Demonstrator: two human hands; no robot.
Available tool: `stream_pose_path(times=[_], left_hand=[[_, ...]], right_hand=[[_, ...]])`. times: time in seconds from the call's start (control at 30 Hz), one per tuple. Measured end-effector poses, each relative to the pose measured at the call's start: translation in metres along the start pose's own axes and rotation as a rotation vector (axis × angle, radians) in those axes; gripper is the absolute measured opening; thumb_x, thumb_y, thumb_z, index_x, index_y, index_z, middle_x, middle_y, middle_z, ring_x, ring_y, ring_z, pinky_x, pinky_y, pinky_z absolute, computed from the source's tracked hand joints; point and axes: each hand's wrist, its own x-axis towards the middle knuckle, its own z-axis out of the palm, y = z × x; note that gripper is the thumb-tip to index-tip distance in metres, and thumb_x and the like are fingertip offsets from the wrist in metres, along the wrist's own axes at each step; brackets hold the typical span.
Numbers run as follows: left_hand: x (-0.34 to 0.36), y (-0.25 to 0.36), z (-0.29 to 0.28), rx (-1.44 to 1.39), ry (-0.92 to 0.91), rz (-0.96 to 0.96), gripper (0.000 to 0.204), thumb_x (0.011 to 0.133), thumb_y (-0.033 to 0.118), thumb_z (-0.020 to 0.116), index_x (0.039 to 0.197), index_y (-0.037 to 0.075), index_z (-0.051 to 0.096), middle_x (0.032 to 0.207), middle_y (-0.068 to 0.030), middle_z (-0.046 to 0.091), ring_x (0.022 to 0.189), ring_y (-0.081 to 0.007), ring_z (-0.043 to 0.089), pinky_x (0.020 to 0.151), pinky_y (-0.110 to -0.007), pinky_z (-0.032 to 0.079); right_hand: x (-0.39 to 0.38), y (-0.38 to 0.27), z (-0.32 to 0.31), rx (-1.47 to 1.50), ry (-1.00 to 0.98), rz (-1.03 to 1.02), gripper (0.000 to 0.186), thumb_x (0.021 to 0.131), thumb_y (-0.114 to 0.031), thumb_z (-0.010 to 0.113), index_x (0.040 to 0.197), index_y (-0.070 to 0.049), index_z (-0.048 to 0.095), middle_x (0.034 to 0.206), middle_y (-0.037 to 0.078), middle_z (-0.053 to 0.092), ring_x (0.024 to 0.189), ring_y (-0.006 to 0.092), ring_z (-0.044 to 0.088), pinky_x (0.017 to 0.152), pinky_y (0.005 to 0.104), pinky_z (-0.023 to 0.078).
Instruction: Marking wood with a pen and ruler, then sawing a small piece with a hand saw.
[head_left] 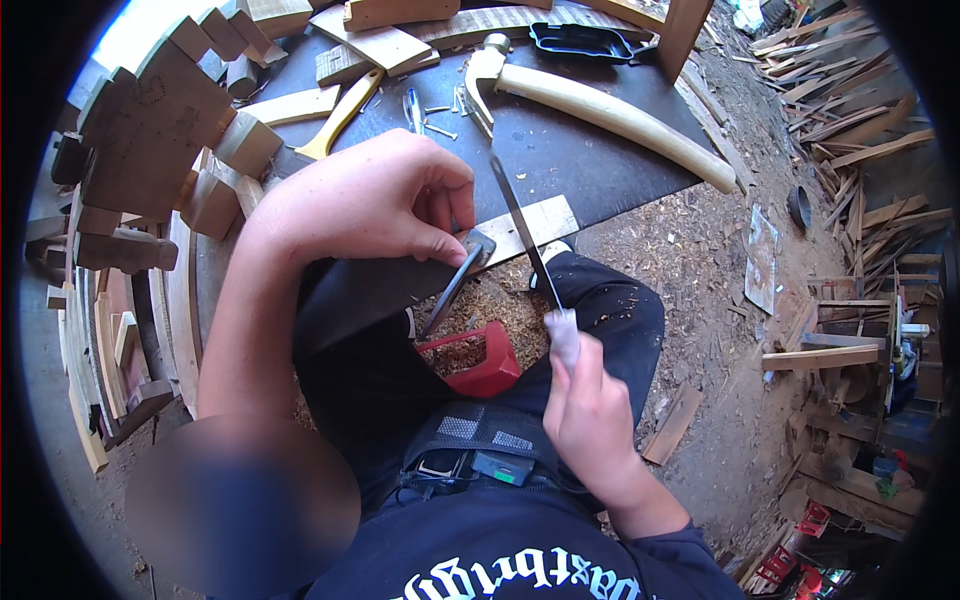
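Observation:
My right hand (595, 420) is closed round the whitish handle of a long, narrow, dark-bladed tool (518, 215); I cannot tell whether it is a knife or a file. Its blade points up and away, passing over a pale wood strip (540, 222) at the table's near edge. With fingers curled, my left hand (400, 195) has its thumb and fingertips at a grey metal bar with a small block-like head (455, 285). The head lies against the strip's left end, and the bar slants down past the edge.
A claw hammer (610, 115), a yellow-handled brush (345, 115), several nails or screws (440, 122) and a black tray (583, 43) lie on the dark table (585, 150). Wooden pieces (150, 130) are stacked at left. Something red and plastic (487, 362) stands between my legs.

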Motion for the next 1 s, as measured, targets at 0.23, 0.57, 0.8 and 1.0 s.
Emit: stream_pose_path(times=[0.23,0.57,0.8,1.0], left_hand=[[-0.008,-0.007,-0.002,-0.092,0.016,-0.058,0.024,0.082,0.009,0.087,0.095,-0.003,0.07,0.082,-0.0052,0.074,0.077,-0.0104,0.072,0.068,-0.026,0.054],[-0.003,-0.006,0.001,-0.105,0.01,-0.054,0.025,0.081,0.01,0.087,0.095,-0.002,0.07,0.08,-0.0041,0.073,0.076,-0.0092,0.07,0.067,-0.025,0.053],[0.001,0.005,-0.002,-0.065,-0.037,-0.069,0.023,0.082,0.008,0.086,0.094,-0.003,0.071,0.081,-0.0049,0.074,0.076,-0.0105,0.072,0.066,-0.025,0.053],[-0.003,-0.007,-0.003,-0.148,-0.05,-0.12,0.025,0.084,0.011,0.086,0.099,-0.002,0.071,0.086,-0.0052,0.076,0.08,-0.0121,0.074,0.068,-0.024,0.054]], right_hand=[[0.035,-0.023,0.005,-0.1,-0.077,0.027,0.021,0.1,-0.009,0.06,0.116,0.001,0.051,0.071,0.024,0.066,0.063,0.0445,0.068,0.054,0.0527,0.053],[0.048,-0.015,0.01,-0.129,-0.015,-0.036,0.02,0.101,-0.015,0.061,0.102,-0.001,0.047,0.066,0.02,0.065,0.058,0.0387,0.07,0.048,0.0494,0.055],[0.008,-0.013,-0.022,-0.087,-0.177,0.038,0.019,0.1,-0.012,0.061,0.106,0.0,0.047,0.065,0.022,0.064,0.058,0.0425,0.068,0.05,0.053,0.053],[0.034,-0.024,-0.007,-0.148,-0.154,0.069,0.027,0.101,-0.015,0.063,0.117,0.0,0.048,0.066,0.026,0.064,0.062,0.0441,0.069,0.052,0.0535,0.053]])
